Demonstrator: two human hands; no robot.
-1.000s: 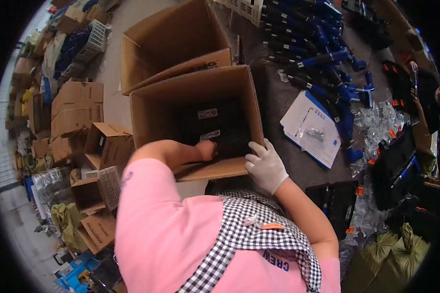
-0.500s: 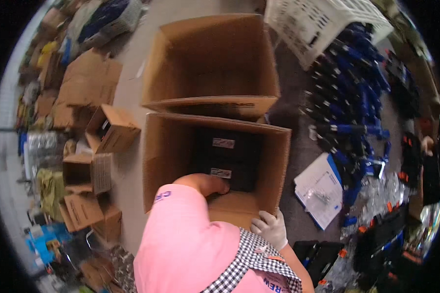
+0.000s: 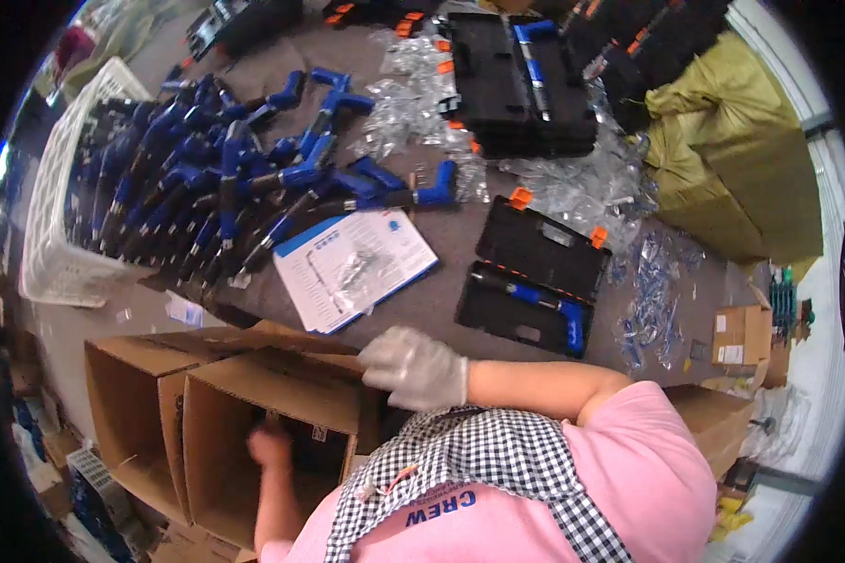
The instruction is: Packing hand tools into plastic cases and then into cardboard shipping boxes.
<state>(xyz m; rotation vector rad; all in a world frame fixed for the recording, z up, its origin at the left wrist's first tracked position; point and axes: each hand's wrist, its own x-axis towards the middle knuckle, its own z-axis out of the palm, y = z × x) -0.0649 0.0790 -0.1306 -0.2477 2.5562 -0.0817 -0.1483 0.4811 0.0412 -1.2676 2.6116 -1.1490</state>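
Observation:
My left hand [image 3: 270,443], bare and smeared by motion, reaches down into an open cardboard box [image 3: 202,441]. Dark black items with a small label [image 3: 319,433] lie inside this box, partly in shadow. Whether the left fingers touch or hold any of them is unclear. My right hand [image 3: 413,368] wears a whitish glove and hovers by the table's front edge, close to the box's far right corner. Its fingers are loosely bent and apart, with nothing visible in them. A second open cardboard box [image 3: 127,413] stands against the first, on its left.
On the grey table [image 3: 422,314] lie printed sheets [image 3: 347,263] with a small clear bag on top. An open black case [image 3: 535,281] holds a blue-handled tool. Left are piled blue-and-black tools [image 3: 207,169] and a white crate [image 3: 42,235]; behind, stacked black cases [image 3: 516,89] and clear bags.
My view has swung right toward the table. The right glove has come off the box's rim into the air. My left hand is still inside the box, now blurred.

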